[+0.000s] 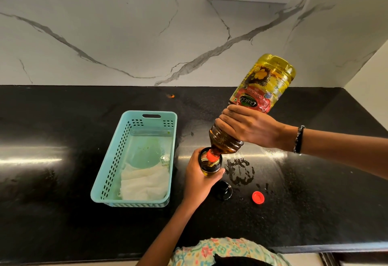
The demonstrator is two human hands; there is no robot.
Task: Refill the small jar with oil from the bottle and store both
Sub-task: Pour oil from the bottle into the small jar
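Red cap (pixel 258 197), black lid (pixel 223 190), teal basket (pixel 134 200)

Counter (pixel 63 160): polished black stone, glossy, oily smears near the jar. Backsplash (pixel 126 34): smooth veined marble look. Basket (pixel 109 160): matt perforated plastic, crumpled white cloth (pixel 144 183) inside (maybe paper). Bottle (pixel 262 85): clear ribbed plastic, glossy label.

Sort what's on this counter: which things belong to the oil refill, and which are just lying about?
In use: yellow plastic oil bottle, small black-rimmed jar, black jar lid, red bottle cap, teal plastic basket.
Lying about: white cloth, oily smears.
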